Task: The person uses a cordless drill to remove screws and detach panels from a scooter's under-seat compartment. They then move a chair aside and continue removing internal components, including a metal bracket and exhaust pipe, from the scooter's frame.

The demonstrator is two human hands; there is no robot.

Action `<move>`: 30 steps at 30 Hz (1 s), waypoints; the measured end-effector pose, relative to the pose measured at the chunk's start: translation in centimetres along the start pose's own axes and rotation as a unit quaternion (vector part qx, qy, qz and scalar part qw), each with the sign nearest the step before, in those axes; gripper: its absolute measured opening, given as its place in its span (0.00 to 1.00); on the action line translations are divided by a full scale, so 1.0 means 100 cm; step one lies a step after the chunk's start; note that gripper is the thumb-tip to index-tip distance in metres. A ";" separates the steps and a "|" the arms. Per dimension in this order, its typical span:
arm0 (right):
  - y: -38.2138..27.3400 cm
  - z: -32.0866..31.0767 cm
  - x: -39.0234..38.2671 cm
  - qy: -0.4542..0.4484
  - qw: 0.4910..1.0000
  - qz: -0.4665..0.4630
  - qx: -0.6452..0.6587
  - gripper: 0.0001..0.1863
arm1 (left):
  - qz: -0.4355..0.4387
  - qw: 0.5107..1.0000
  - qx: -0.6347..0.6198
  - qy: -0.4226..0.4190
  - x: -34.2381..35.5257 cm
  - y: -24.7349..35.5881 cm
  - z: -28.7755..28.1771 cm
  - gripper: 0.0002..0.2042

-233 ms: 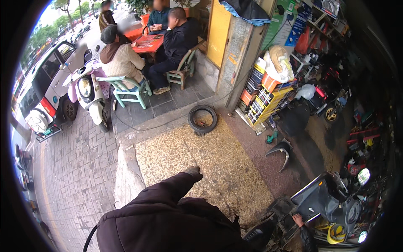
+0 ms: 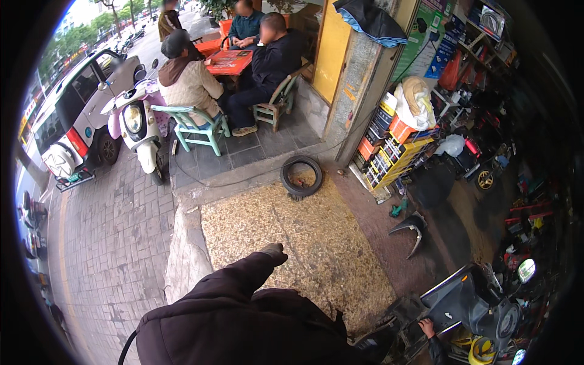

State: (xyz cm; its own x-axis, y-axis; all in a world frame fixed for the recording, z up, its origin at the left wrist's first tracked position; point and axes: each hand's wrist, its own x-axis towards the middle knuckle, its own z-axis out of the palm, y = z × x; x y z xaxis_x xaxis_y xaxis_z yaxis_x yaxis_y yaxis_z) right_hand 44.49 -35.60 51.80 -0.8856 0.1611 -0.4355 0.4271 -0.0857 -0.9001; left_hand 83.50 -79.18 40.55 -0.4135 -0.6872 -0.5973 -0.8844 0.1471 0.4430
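Note:
My left arm, in a dark brown sleeve, reaches forward over the speckled yellowish paving. My left hand (image 2: 274,252) is at its end, dim and small. Its fingers point to the right and are too unclear to tell whether they are open or closed; no object shows in it. My right hand does not show. Beyond my left hand, an old black tyre (image 2: 302,177) lies flat on the ground. To the right, another person's hand (image 2: 427,328), in a black sleeve, rests on a dark motor scooter (image 2: 465,298).
A curved dark fender (image 2: 412,229) and a green tool (image 2: 399,207) lie to the right, near stacked boxes (image 2: 389,161). Several people sit around a red table (image 2: 231,62). A pale green chair (image 2: 198,129), a white scooter (image 2: 139,134) and a parked car (image 2: 76,121) stand at the left.
The view has turned slightly left, so the surroundings sit a little further right and mostly lower. My left arm stays stretched forward, nearly unchanged. The other person's hand remains on the scooter.

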 end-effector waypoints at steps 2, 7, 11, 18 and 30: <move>0.001 -0.001 0.004 -0.009 1.000 0.005 -0.006 0.13 | -0.026 1.000 -0.011 0.010 -0.010 -0.006 0.003 0.27; -0.006 -0.007 0.025 -0.029 1.000 0.004 -0.004 0.13 | -0.062 0.997 -0.016 0.039 -0.042 -0.027 0.018 0.28; -0.013 -0.018 0.050 -0.052 0.999 -0.001 -0.001 0.13 | -0.078 0.996 -0.013 0.051 -0.066 -0.030 0.038 0.28; -0.018 -0.044 0.092 -0.067 0.998 0.010 0.003 0.13 | -0.112 0.989 -0.036 0.089 -0.105 -0.013 0.073 0.26; 0.003 0.015 0.088 -0.122 0.990 0.063 -0.002 0.13 | -0.150 0.986 -0.036 0.064 -0.128 -0.003 0.081 0.25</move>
State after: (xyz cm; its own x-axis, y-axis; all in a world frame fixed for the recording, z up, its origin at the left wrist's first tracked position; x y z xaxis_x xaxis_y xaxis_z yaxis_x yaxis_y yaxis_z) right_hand 36.51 -35.69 47.73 -0.8424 -0.0934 -0.5307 0.5378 -0.0864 -0.8386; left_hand 87.34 -64.66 42.69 -0.1007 -0.7770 -0.6214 -0.9432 -0.1241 0.3081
